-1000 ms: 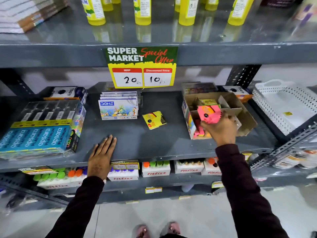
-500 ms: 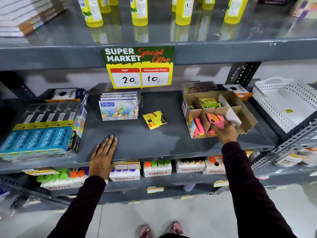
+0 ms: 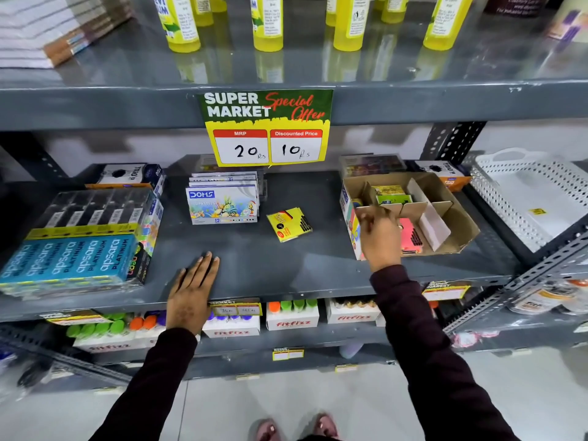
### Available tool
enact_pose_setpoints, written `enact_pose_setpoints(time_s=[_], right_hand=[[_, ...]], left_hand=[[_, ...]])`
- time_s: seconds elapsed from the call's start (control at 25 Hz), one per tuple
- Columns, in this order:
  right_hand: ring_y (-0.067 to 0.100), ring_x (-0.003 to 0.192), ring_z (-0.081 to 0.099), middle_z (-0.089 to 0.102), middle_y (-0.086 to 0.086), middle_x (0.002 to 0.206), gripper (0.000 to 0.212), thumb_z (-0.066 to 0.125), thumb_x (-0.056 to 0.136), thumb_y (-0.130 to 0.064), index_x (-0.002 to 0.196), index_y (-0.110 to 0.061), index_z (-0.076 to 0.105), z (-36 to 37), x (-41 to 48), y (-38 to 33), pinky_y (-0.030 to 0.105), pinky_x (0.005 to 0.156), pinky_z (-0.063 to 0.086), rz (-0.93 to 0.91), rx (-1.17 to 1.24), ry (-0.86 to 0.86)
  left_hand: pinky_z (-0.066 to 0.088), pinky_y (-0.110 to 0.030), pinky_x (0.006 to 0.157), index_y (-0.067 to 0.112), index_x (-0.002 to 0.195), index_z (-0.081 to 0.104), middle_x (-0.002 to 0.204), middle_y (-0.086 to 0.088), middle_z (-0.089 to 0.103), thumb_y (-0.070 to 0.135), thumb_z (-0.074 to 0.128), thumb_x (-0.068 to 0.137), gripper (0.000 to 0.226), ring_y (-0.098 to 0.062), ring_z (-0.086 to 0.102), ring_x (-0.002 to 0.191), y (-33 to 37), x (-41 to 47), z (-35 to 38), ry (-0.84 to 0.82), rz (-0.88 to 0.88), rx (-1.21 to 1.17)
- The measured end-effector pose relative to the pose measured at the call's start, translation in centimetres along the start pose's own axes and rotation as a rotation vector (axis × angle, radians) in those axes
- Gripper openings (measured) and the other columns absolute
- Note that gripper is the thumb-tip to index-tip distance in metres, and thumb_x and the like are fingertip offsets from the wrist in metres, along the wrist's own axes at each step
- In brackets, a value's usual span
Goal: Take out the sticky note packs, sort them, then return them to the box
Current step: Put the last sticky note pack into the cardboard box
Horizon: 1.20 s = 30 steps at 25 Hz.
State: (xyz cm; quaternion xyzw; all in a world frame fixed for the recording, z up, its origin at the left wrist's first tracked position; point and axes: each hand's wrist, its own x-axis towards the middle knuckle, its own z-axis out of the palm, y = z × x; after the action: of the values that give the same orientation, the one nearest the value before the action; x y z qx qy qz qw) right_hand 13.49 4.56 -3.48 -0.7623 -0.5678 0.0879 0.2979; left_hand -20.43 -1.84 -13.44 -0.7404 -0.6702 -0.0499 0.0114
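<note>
A brown cardboard box [image 3: 458, 214] with dividers stands on the right of the grey middle shelf [image 3: 254, 262]. A pink sticky note pack [image 3: 411, 237] lies in its front compartment, and green and yellow packs [image 3: 389, 195] sit in a rear one. One yellow pack [image 3: 289, 223] lies loose on the shelf, left of the box. My right hand [image 3: 378, 237] hovers over the box's front-left corner with blurred fingers apart and nothing seen in them. My left hand [image 3: 194, 288] rests flat on the shelf's front edge.
Boxes of DOMS pastels [image 3: 222, 202] stand behind the yellow pack. Apsara pencil packs [image 3: 73, 249] fill the shelf's left end. A white perforated tray [image 3: 534, 198] lies at the right. A price sign [image 3: 267, 128] hangs from the upper shelf with yellow bottles [image 3: 267, 23].
My right hand lowered the pink pack into the box's front compartment, let go of it and shifted left to the box's front corner. My left hand stayed flat on the shelf.
</note>
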Motion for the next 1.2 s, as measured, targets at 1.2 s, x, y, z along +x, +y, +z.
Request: enact_pose_setpoints(time_s=[1.2], right_hand=[[0.048,0.115,0.051,0.057,0.040,0.118,0.077,0.079,0.072,-0.040,0.122,0.012,0.052,-3.7,1.2,5.2,0.049,0.102,0.038,0.224,-0.047,0.149]], left_hand=[[0.030,-0.049,0.113,0.012,0.144,0.026,0.153,-0.011,0.031,-0.019,0.058,0.063,0.092,-0.028,0.033,0.139,0.1,-0.1,-0.2,0.022,0.000,-0.001]])
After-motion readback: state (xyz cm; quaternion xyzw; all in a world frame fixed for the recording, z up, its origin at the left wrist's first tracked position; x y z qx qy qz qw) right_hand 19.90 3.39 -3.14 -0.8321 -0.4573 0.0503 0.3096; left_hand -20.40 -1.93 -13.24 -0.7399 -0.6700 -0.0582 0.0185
